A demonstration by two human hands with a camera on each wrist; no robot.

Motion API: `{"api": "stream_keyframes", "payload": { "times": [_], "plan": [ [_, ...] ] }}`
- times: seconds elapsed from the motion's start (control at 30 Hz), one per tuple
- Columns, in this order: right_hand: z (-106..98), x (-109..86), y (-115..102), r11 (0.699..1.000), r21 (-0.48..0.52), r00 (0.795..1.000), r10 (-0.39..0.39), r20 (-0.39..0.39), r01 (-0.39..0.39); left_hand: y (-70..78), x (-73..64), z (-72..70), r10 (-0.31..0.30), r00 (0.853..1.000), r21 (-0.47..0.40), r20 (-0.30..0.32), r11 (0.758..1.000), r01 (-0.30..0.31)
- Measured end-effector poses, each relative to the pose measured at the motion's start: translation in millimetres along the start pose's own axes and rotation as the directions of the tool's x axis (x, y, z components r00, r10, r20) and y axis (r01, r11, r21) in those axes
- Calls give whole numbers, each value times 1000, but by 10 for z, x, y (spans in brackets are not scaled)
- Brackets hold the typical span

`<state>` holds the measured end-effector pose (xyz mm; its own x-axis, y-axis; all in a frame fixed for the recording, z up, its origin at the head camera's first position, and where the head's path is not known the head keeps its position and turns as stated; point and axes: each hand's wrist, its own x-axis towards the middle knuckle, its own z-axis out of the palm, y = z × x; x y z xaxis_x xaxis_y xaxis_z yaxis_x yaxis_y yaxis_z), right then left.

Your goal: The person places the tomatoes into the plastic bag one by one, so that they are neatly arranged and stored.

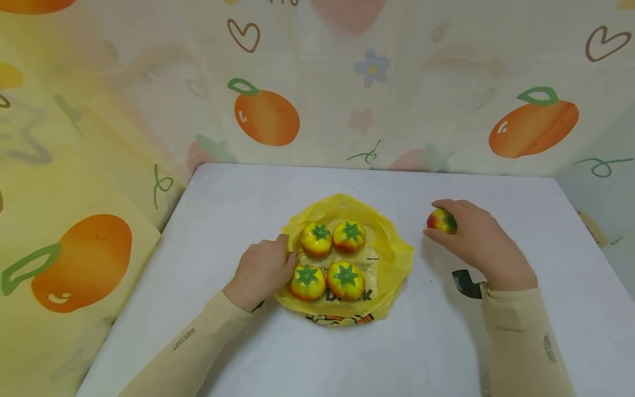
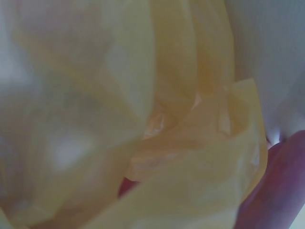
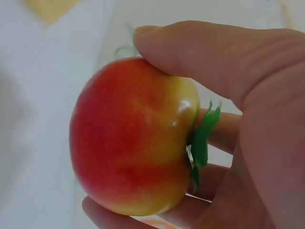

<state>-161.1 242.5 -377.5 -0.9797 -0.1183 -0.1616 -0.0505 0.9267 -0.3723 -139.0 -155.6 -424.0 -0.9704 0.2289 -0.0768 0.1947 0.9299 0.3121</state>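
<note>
A yellow plastic bag [image 1: 392, 242] lies spread with its mouth up in the middle of the table. Several yellow-and-red toy tomatoes [image 1: 346, 280] with green star-shaped leaves sit inside it. My left hand [image 1: 260, 271] pinches the bag's left rim; close up in the left wrist view, the crumpled yellow film [image 2: 190, 186] hides most of the fingers. To the right of the bag, my right hand [image 1: 478, 237] grips another toy tomato [image 3: 133, 138] between thumb and fingers, its green leaf turned toward the palm. That tomato is apart from the bag.
The white table [image 1: 238, 204] spreads out around the bag on all sides. Behind it hangs a cloth [image 1: 322, 66] printed with fruit, hearts and flowers, and more of this cloth covers the left side. Dark printing shows on the bag.
</note>
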Motion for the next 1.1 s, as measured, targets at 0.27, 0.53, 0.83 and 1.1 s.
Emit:
{"api": "stream_keyframes", "payload": {
  "times": [0.27, 0.53, 0.83, 1.1],
  "plan": [
    [-52, -96, -525, 991, 35, 990, -126, -56, 128, -3, -5, 2, 0, 1000, 3, 7, 1000, 0],
    [22, -125, -969, 975, 77, 978, -208, -34, 210, -7, -6, -8, -6, 1000, 0, 11, 1000, 6],
    [243, -74, -1149, 969, 56, 969, -244, 40, 241, 0, 3, -28, 5, 1000, -2, 15, 1000, -5],
    [369, -72, -1108, 973, 28, 969, -231, 87, 229, -4, 4, -11, 2, 1000, -19, 23, 1000, -1]
  ]
}}
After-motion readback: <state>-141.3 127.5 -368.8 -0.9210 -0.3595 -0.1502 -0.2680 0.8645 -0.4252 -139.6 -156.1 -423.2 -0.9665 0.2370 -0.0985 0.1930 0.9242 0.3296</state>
